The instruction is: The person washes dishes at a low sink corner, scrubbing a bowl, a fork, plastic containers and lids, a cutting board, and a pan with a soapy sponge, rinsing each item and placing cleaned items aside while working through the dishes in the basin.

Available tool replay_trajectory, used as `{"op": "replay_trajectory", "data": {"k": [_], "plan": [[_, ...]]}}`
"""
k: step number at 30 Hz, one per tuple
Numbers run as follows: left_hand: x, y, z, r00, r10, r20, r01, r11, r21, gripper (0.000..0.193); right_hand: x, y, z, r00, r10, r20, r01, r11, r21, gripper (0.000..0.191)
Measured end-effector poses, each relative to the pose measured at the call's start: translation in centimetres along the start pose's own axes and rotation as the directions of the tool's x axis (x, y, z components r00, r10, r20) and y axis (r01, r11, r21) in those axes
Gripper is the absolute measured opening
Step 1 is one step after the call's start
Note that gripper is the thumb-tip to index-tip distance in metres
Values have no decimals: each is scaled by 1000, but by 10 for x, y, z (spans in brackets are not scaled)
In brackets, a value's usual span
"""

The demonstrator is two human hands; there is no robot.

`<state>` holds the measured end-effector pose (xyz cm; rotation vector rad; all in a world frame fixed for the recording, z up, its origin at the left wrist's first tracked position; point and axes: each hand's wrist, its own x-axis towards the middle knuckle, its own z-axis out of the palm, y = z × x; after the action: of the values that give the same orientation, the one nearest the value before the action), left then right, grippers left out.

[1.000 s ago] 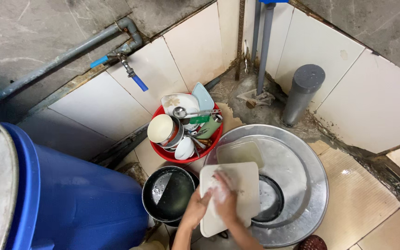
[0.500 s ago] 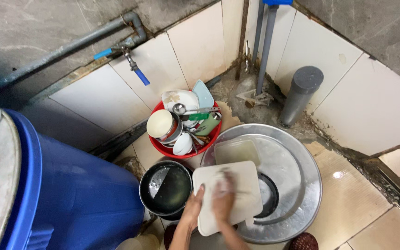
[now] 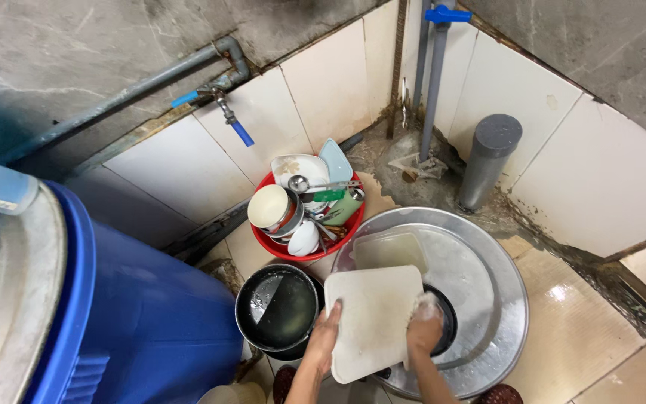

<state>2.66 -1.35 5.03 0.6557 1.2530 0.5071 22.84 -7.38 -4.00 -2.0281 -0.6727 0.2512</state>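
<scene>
Both hands hold a white cutting board (image 3: 371, 318) over a metal basin (image 3: 487, 299): the left hand (image 3: 324, 338) grips its edge, the right hand (image 3: 424, 333) presses a soapy pad on it. Just beside sits a black pan (image 3: 276, 307).

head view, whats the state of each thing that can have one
cutting board: tilted over the basin, held at both side edges
left hand: gripping the board's left edge
right hand: soapy, pressed on the board's right edge
metal basin: on the floor, water inside
black pan: upright, wet inside
red bowl: piled with dishes
tap: no water running
blue barrel: covered by a metal lid
</scene>
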Motion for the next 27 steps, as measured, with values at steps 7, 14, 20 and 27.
{"op": "replay_trajectory", "data": {"k": [7,14,20,27], "plan": [[23,-16,-20,993,-10,118,28,987,-159,71,-89,-106,30,970,-215,112,178,946,272,25],[-1,-14,-10,995,-104,-2,104,994,-33,82,-51,-77,5,951,-287,112,251,933,257,22],[-28,9,3,998,-32,57,35,998,-43,86,-2,6,-24,996,-20,82,25,998,-56,20],[-23,7,2,998,-15,55,12,998,65,78,-31,-24,-7,999,16,-35,-15,1000,27,18]]}}
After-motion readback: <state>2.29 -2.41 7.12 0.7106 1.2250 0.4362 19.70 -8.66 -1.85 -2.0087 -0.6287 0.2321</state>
